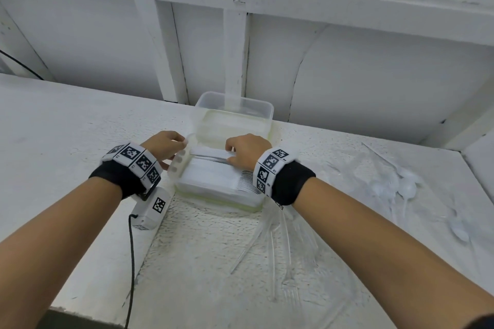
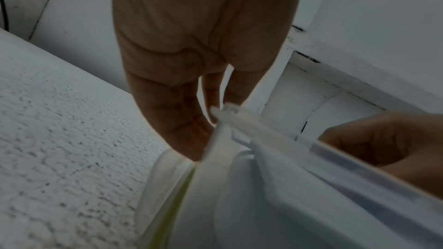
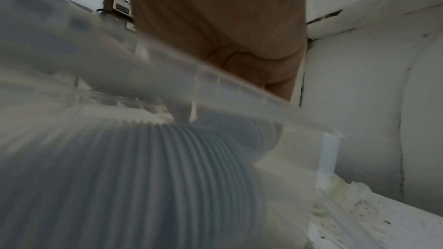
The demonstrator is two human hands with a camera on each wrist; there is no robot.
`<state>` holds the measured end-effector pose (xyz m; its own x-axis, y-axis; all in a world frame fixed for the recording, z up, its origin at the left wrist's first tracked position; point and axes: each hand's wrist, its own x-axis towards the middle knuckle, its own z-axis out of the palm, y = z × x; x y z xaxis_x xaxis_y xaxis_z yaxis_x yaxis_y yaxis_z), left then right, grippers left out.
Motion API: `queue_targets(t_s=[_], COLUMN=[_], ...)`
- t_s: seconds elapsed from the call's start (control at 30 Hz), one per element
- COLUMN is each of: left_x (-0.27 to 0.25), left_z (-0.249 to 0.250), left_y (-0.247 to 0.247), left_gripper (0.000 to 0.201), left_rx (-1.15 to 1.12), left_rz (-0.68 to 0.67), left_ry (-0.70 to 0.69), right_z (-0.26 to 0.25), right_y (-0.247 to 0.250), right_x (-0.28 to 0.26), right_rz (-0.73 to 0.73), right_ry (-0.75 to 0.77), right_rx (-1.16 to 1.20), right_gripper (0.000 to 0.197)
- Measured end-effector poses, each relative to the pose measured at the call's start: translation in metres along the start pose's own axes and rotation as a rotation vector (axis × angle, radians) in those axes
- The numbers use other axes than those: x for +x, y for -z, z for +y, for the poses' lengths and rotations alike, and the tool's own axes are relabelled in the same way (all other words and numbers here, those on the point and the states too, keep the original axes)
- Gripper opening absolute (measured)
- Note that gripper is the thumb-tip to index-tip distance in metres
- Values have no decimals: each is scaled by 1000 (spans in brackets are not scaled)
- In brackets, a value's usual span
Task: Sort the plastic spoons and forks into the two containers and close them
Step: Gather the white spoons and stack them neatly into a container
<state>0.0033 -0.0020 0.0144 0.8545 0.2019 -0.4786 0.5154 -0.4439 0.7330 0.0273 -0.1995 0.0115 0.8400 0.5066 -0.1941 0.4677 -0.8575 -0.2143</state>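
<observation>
Over the near container (image 1: 184, 184), both hands hold a stack of white plastic cutlery (image 1: 211, 153) by its ends. My left hand (image 1: 173, 141) pinches the left end, and the left wrist view shows its fingers (image 2: 189, 126) on the stack's tip (image 2: 239, 118). My right hand (image 1: 238, 151) grips the right end. More nested white cutlery (image 1: 246, 181) fills this container, its ribbed edges (image 3: 167, 177) close under the right wrist. I cannot tell whether these are spoons or forks. Behind stands a second clear container (image 1: 235, 112), open.
Loose clear forks (image 1: 280, 248) lie on the white table in front of the container. A heap of white spoons (image 1: 403, 189) lies at the right. A latch flap (image 1: 178, 161) sticks up at the near container's left side. A white wall rises right behind.
</observation>
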Motion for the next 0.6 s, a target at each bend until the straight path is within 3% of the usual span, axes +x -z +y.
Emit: queue_targets(t_s=[0.33, 0.43, 0.5, 0.6], left_x=[3, 3, 5, 3], left_z=[-3, -4, -4, 1], left_y=[0, -2, -5, -12], left_gripper=[21, 28, 36, 37], left_rx=[12, 131, 328, 471], left_rz=[11, 29, 100, 251], left_ry=[-14, -43, -116, -351], right_z=[9, 12, 13, 14], right_y=[-2, -3, -2, 4], right_x=[-4, -7, -8, -13], right_rz=[-80, -57, -13, 81], right_ry=[-26, -41, -49, -44], right_rx=[121, 122, 163, 233], right_gripper=[28, 30, 31, 30])
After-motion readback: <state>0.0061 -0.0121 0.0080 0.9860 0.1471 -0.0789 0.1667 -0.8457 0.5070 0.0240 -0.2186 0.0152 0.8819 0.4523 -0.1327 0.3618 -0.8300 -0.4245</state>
